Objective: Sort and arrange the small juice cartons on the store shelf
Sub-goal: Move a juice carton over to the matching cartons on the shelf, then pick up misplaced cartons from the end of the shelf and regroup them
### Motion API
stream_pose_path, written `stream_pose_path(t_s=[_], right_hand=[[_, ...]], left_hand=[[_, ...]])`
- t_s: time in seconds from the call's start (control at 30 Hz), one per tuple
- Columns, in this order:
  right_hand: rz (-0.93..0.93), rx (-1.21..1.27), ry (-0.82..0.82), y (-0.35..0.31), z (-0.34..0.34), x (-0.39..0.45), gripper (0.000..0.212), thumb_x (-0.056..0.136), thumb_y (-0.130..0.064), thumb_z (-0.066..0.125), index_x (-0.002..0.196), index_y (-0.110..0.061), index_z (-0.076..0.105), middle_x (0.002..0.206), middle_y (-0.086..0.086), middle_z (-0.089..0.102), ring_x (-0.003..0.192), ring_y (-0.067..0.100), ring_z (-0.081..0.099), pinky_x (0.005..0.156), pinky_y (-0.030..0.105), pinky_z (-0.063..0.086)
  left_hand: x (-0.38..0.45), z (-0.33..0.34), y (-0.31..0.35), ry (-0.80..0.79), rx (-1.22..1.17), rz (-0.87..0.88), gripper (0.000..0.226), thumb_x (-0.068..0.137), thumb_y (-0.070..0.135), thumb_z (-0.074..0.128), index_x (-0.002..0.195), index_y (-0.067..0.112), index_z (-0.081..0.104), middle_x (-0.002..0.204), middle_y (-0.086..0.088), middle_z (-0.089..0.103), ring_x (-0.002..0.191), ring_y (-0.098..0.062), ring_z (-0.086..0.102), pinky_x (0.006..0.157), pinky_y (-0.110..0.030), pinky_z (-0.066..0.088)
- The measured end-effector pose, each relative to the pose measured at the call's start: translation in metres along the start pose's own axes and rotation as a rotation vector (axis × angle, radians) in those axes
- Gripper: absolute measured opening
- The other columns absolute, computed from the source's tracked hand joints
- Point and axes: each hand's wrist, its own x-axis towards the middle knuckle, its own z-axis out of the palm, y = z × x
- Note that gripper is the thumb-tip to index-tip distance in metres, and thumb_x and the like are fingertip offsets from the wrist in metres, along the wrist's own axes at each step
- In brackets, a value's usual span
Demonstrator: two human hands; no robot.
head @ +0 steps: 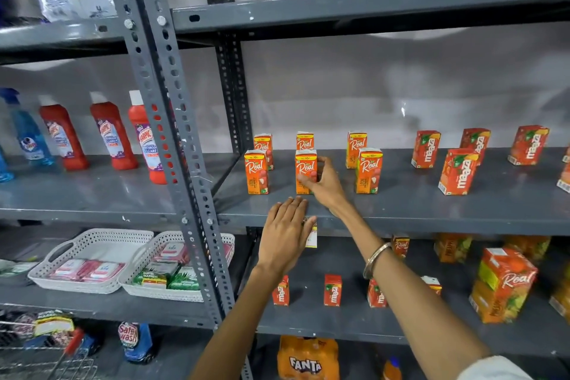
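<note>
Store shelf (401, 213), grey metal, seen from above w/ both arms reaching in. Right hand (324, 183) wrapped round middle front Real carton (305, 168), thumb on face, fingers on far side. Left hand (285, 233) flat, fingers spread, empty, resting on shelf edge just below. More Real cartons (256, 171) left, right & behind right hand; Maaza cartons (458, 171) well to its right. Advice: grip low & square, slide not lift, line up front face w/ neighbours, avoid knocking carton behind.

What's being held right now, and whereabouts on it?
The right hand grips the middle front Real carton around its lower right side. The left hand holds nothing.
</note>
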Motion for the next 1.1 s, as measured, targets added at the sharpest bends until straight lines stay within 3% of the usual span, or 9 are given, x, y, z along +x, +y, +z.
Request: stream_pose_path(t_s=[0.13,0.2,0.33,0.43,0.6,0.67,0.8,0.97,1.1], right_hand=[[-0.01,0.022,-0.044,0.0,-0.007,-0.007,0.074,0.084,-0.012,0.076,0.142,-0.019,0.031,0.137,0.009,0.058,0.119,0.019,0.06,0.083,0.019,0.051],[-0.029,0.036,-0.067,0.0,-0.014,-0.014,0.073,0.085,-0.01,0.075,0.143,-0.017,0.031,0.134,0.008,0.06,0.117,0.016,0.06,0.083,0.018,0.05],[-0.142,0.059,-0.036,0.001,-0.043,-0.03,0.055,0.091,-0.009,0.067,0.139,-0.014,0.041,0.128,0.01,0.064,0.117,0.019,0.064,0.095,0.026,0.053],[-0.227,0.05,-0.018,0.004,-0.071,-0.053,0.039,0.094,-0.01,0.063,0.13,-0.013,0.051,0.115,0.007,0.069,0.106,0.013,0.068,0.088,0.021,0.055],[-0.305,-0.14,0.165,0.028,-0.171,-0.083,0.019,0.096,-0.013,0.059,0.115,-0.015,0.062,0.103,-0.002,0.07,0.091,0.002,0.065,0.078,0.011,0.05],[-0.291,-0.221,0.261,0.043,-0.233,-0.086,0.015,0.095,-0.014,0.059,0.109,-0.016,0.064,0.101,-0.002,0.07,0.087,0.005,0.065,0.077,0.014,0.052],[-0.323,-0.395,0.408,0.07,-0.338,-0.081,0.011,0.091,-0.012,0.06,0.1,-0.016,0.065,0.099,0.003,0.068,0.087,0.016,0.066,0.079,0.035,0.056],[-0.218,-0.552,0.513,0.097,-0.451,-0.086,0.005,0.088,-0.012,0.062,0.092,-0.011,0.065,0.098,0.008,0.064,0.094,0.027,0.061,0.087,0.026,0.042],[-0.14,-0.751,0.684,0.104,-0.54,-0.092,0.02,0.088,-0.023,0.065,0.099,-0.007,0.064,0.104,0.016,0.062,0.108,0.037,0.056,0.092,0.046,0.049]], left_hand=[[0.0,-0.005,0.0,-0.002,0.027,-0.033,0.061,0.107,0.049,0.021,0.135,0.011,0.06,0.137,-0.009,0.064,0.131,-0.026,0.056,0.115,-0.045,0.036],[-0.001,-0.006,0.002,0.008,0.04,-0.061,0.056,0.107,0.048,0.028,0.135,0.011,0.06,0.137,-0.008,0.064,0.132,-0.025,0.055,0.117,-0.046,0.034],[0.007,-0.005,0.018,0.015,0.033,-0.039,0.054,0.106,0.045,0.031,0.133,0.011,0.062,0.137,-0.008,0.065,0.132,-0.025,0.055,0.118,-0.048,0.032],[0.011,0.001,0.044,0.003,-0.003,-0.02,0.058,0.106,0.046,0.026,0.131,0.01,0.064,0.135,-0.01,0.066,0.129,-0.027,0.059,0.115,-0.048,0.037],[0.03,0.02,0.134,-0.038,-0.105,0.057,0.058,0.106,0.046,0.026,0.131,0.01,0.064,0.136,-0.01,0.065,0.13,-0.026,0.058,0.116,-0.048,0.038],[0.048,0.032,0.189,-0.059,-0.126,0.105,0.059,0.106,0.046,0.026,0.13,0.008,0.065,0.134,-0.011,0.066,0.128,-0.028,0.059,0.115,-0.048,0.04],[0.074,0.055,0.285,-0.092,-0.16,0.12,0.068,0.107,0.049,0.015,0.13,0.007,0.065,0.133,-0.011,0.067,0.127,-0.027,0.06,0.113,-0.047,0.041],[0.09,0.08,0.382,-0.059,-0.155,0.128,0.061,0.107,0.046,0.025,0.125,0.007,0.068,0.13,-0.011,0.069,0.124,-0.028,0.062,0.11,-0.047,0.045],[0.11,0.097,0.443,-0.1,-0.171,0.128,0.055,0.104,0.044,0.031,0.129,0.009,0.066,0.132,-0.01,0.067,0.127,-0.027,0.06,0.111,-0.047,0.044]])
